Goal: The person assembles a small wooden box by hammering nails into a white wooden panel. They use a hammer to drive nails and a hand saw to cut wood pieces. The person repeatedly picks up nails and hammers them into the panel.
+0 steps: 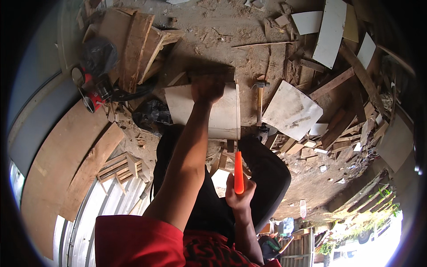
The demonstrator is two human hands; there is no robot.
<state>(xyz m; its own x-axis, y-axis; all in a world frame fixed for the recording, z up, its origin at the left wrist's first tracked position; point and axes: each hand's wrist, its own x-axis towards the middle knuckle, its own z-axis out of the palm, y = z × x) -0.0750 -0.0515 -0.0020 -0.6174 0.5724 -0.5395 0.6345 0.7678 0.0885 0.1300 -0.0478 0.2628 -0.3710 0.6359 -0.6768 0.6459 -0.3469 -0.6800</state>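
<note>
A white-faced board [224,113] lies in front of me, above my knees. My left hand [207,90] is closed at its far edge and bears down on it; the fingers are in deep shadow. My right hand [240,193] is wrapped round the bright orange handle [239,171] of a handsaw. The thin saw blade [237,120] is seen edge-on and runs away from me along the board's right edge. Dark wood [229,73] shows beyond the board's far edge, partly hidden by my left hand.
Right of the board lie a claw hammer [259,104] and a loose white panel [292,110]. Scrap wood [338,122] is heaped farther right. Upright planks [135,53], a black plastic bag [152,115] and a red-and-black item [94,94] are on the left.
</note>
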